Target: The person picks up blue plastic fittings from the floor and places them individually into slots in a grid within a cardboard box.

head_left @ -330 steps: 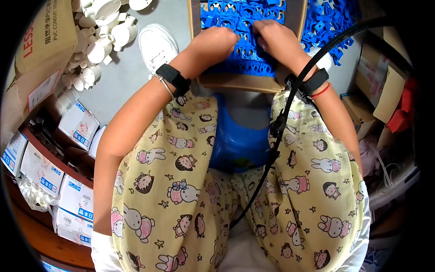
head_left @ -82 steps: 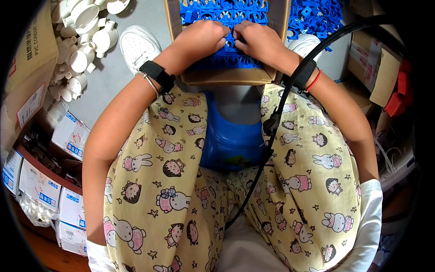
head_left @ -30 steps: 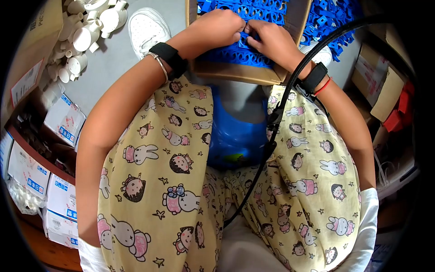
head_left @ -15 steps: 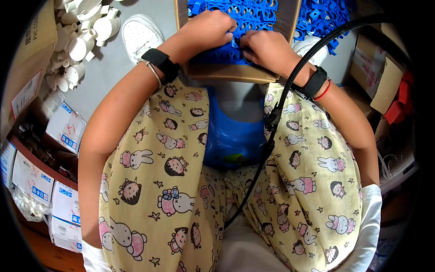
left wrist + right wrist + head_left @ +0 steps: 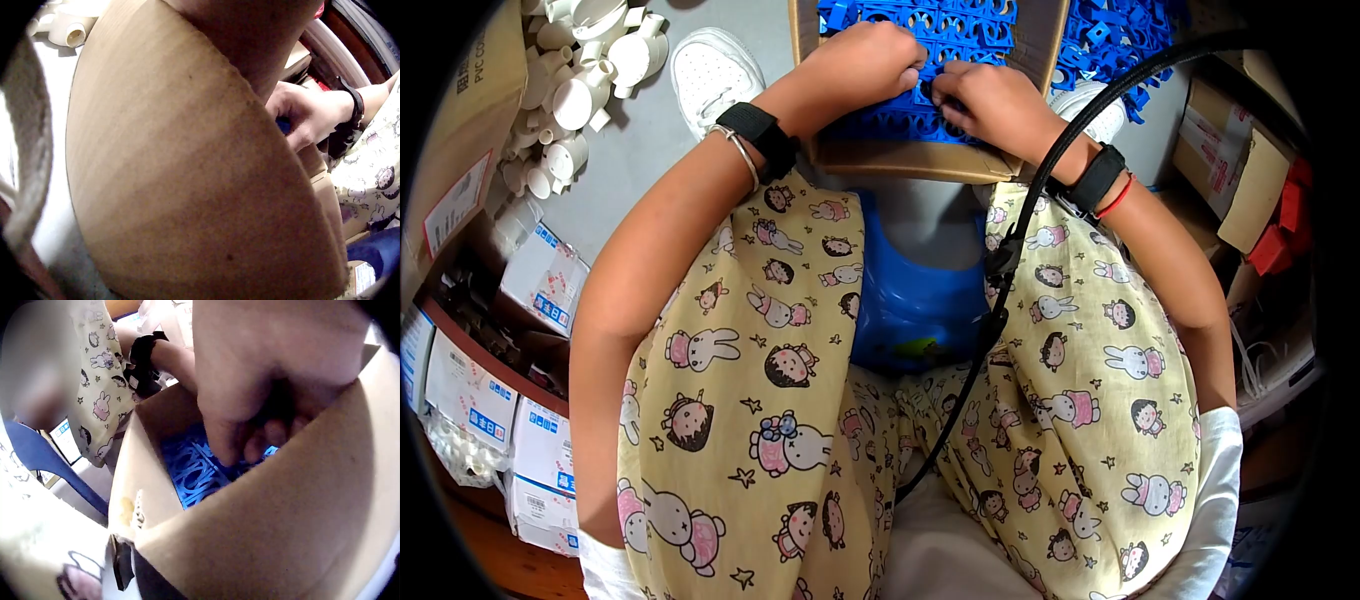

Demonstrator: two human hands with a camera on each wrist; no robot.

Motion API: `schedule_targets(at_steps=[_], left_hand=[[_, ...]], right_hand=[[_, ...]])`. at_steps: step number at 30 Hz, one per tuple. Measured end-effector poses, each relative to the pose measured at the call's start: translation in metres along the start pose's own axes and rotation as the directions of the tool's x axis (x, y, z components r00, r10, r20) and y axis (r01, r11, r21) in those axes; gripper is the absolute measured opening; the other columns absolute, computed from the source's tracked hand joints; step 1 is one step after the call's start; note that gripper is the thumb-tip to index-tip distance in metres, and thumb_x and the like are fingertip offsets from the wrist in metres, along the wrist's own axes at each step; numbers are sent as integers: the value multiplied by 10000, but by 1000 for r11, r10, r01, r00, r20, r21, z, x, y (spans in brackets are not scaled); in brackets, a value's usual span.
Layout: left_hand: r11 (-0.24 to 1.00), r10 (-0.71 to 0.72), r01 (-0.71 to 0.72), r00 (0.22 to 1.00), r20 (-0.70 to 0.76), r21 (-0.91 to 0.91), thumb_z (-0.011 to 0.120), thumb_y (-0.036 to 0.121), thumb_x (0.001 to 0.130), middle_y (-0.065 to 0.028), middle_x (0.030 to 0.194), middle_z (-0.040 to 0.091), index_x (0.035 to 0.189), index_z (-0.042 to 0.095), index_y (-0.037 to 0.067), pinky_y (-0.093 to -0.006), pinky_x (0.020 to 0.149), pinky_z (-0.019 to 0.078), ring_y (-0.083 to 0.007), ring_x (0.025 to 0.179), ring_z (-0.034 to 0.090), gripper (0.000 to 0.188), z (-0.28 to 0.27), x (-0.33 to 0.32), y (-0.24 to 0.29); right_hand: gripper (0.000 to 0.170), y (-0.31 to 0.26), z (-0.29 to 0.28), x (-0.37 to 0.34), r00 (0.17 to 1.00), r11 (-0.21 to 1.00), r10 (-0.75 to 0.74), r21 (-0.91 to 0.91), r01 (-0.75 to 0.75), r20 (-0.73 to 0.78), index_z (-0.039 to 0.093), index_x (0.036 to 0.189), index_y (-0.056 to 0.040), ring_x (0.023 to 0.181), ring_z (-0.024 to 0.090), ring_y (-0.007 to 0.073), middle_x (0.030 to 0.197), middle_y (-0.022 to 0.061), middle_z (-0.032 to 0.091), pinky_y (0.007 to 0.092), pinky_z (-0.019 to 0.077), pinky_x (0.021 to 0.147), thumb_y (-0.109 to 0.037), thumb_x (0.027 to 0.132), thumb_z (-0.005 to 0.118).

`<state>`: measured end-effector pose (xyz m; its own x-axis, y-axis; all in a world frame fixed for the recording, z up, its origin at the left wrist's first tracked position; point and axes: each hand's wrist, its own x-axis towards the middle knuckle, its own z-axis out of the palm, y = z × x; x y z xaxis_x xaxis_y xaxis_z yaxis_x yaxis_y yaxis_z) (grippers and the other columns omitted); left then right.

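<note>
A cardboard box (image 5: 905, 160) stands between the person's feet, with rows of blue plastic pipe clips (image 5: 968, 38) inside. My left hand (image 5: 865, 65) is over the left half of the box, fingers curled down toward the clips. Its fingertips are hidden, so I cannot tell what it holds. Just right of it, my right hand (image 5: 998, 103) bends its thumb and fingers low over the nearer rows. In the left wrist view, a bit of blue clip (image 5: 283, 125) shows between that hand's thumb and fingers. The right wrist view has the same curled fingers (image 5: 228, 440) down among the clips.
Loose blue clips (image 5: 1112, 45) lie heaped on the floor beyond the box's right side. White pipe fittings (image 5: 578, 100) are piled at the left, beside a larger carton (image 5: 475, 130). A black cable (image 5: 1050, 200) crosses over my right forearm. A blue stool (image 5: 920, 300) shows between the knees.
A second ago both hands met over the clips; since then the right hand has drawn toward the body, leaving a small gap. Over the last half second they have barely moved.
</note>
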<state>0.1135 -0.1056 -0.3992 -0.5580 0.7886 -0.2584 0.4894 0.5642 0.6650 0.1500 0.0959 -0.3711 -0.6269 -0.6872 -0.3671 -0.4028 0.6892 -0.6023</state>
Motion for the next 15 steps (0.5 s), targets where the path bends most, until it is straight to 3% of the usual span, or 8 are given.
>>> schedule_targets(at_steps=[8,11,13,15], left_hand=[[1000,-23,23,1000,9,-9,615,175,810,-150,915,655,907,657,13,-412,768,506,-335,858,625,193,1,1,-1],[1000,4,-4,999,-39,-12,620,179,808,-147,912,651,907,659,14,-408,770,508,-329,861,625,197,2,-1,-2],[1000,6,-7,999,-42,-15,621,178,807,-146,912,649,907,659,14,-408,775,508,-328,862,624,196,4,-1,-3],[1000,8,-9,999,-46,-19,622,178,806,-146,913,648,908,659,14,-408,779,507,-328,863,624,196,5,0,-3]], right_hand=[[101,1,0,3,1000,1000,6,18,-6,-3,596,867,-52,801,625,318,850,125,609,418,512,688,-143,823,596],[128,-1,-4,5,994,989,107,98,-110,33,582,894,-55,785,626,341,813,144,620,432,509,679,-154,820,615],[153,-3,-4,6,978,976,185,135,-172,-93,563,933,-76,747,629,337,774,112,635,425,499,663,-159,822,628],[165,-1,0,7,976,980,181,104,-168,-123,562,951,-76,749,632,334,779,112,640,425,501,659,-163,826,627]])
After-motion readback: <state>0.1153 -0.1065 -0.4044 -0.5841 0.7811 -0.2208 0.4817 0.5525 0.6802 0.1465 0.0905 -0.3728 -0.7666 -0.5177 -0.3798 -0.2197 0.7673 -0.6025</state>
